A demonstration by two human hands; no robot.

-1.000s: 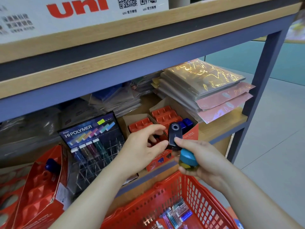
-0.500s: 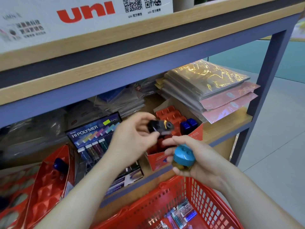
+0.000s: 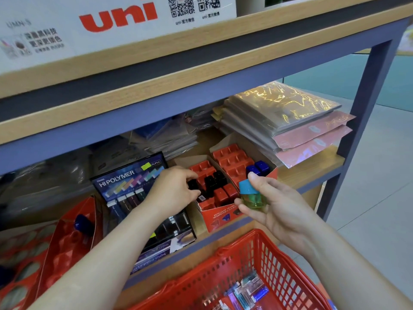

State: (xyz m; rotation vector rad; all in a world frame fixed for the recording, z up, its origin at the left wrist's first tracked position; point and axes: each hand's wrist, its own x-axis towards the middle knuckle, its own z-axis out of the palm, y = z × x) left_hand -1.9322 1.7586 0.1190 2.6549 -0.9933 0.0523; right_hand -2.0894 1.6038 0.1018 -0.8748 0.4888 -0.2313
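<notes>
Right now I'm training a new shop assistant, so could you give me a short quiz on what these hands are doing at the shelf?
1. True or false: the right hand holds a blue-capped sharpener.
2. What does the left hand pinch? A) a black sharpener at the red tray; B) an eraser; C) a basket's rim.
3. Fill in: the big red word on the sign above the shelf reads ___.
Key: 1 true; 2 A; 3 uni.
</notes>
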